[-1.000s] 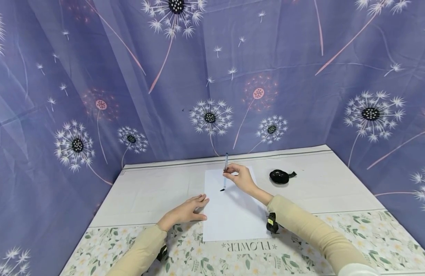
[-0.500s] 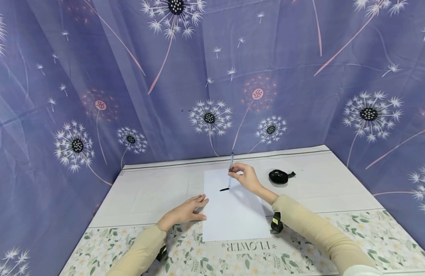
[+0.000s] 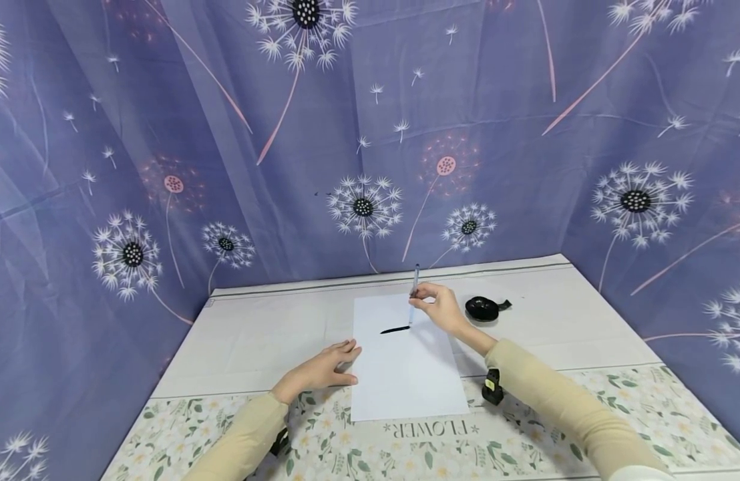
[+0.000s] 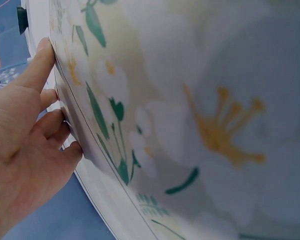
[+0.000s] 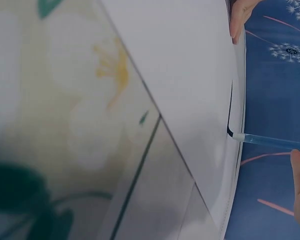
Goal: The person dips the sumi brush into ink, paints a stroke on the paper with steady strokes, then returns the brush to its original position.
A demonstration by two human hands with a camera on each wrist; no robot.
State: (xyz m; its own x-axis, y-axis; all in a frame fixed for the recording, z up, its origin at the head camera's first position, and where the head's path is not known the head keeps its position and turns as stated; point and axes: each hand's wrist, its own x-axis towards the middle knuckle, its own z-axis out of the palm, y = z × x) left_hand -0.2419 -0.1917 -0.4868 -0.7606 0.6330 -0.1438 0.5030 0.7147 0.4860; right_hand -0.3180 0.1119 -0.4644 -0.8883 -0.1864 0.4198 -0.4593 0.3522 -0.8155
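My right hand [image 3: 440, 309] pinches an ink brush [image 3: 415, 287] between thumb and fingers, holding it nearly upright over a white sheet of paper [image 3: 400, 381]. In the right wrist view the ink brush [image 5: 272, 142] has a translucent blue handle, and its black tip bends against the sheet. A black stroke [image 3: 394, 330] runs leftward from the tip across the upper part of the sheet. My left hand [image 3: 322, 367] lies with fingers spread at the sheet's left edge, fingertips right at the paper. The left wrist view shows this left hand [image 4: 30, 125] flat at the table surface.
Right of the paper sits a glossy black dish [image 3: 482, 308] with a short handle. Floral cloth [image 3: 322, 441] covers the table's near part, printed with FLOWER below the sheet. A blue dandelion-patterned curtain [image 3: 286, 220] hangs behind the table and along its sides.
My right hand has moved to the right with the ink brush, and the black stroke has grown from a short mark into a longer line. My left hand has stayed in place.
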